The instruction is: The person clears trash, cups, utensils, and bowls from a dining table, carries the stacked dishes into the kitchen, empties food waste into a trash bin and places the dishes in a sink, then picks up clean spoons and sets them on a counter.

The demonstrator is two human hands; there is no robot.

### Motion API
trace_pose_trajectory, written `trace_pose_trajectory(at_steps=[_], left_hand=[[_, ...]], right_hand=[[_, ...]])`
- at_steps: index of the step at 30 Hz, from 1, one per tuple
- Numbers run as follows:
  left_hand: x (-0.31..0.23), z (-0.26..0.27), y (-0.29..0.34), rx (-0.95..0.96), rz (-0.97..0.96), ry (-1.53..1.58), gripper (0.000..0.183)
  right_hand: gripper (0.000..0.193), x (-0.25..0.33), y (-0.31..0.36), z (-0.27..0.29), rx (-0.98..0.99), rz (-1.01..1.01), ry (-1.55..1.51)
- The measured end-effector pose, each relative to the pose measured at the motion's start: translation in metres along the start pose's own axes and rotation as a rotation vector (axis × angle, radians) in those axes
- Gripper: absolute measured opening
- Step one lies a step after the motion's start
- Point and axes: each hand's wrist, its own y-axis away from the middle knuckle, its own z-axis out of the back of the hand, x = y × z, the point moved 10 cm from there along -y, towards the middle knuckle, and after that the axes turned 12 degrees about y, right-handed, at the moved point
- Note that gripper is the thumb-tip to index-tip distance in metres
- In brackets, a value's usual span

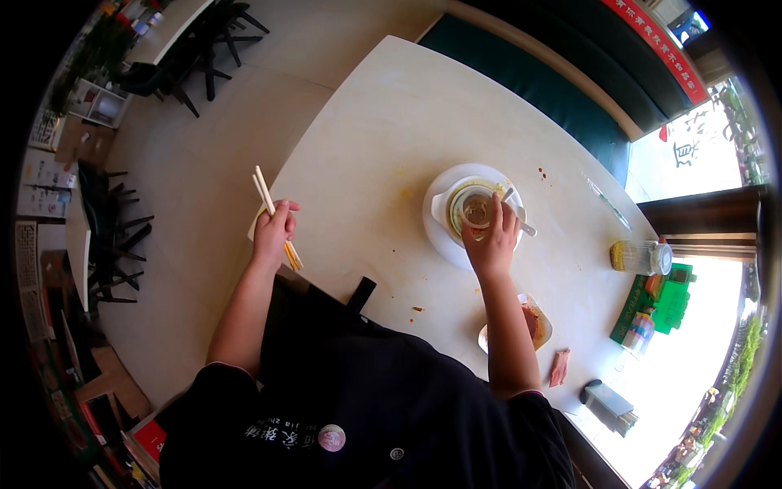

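My left hand is closed around a pair of pale wooden chopsticks at the table's left edge; their darker orange ends show below the hand. Over the table's middle, the fingers of my right hand grip the rim of a small clear cup. The cup sits inside stacked white bowls on a large white plate. A white spoon sticks out on the stack's right side, partly behind my fingers. Under my right forearm is a small white dish with reddish-brown sauce, partly hidden.
Crumbs and brown spots dot the pale table. To the right are a lidded jar, a clear wrapper, a red packet, a grey holder and a green box. A dark green bench lines the far side.
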Motion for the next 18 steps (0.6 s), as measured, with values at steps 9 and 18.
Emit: trace_pose_trajectory(at_steps=[9, 18], left_hand=[[-0.035, 0.141, -0.123, -0.285, -0.142, -0.384, 0.033], [0.106, 0.179, -0.246, -0.006, 0.517, -0.405, 0.013]], right_hand=[[0.077, 0.03, 0.004, 0.014, 0.008, -0.097, 0.151], [0.055, 0.044, 0.066, 0.049, 0.033, -0.406, 0.378]])
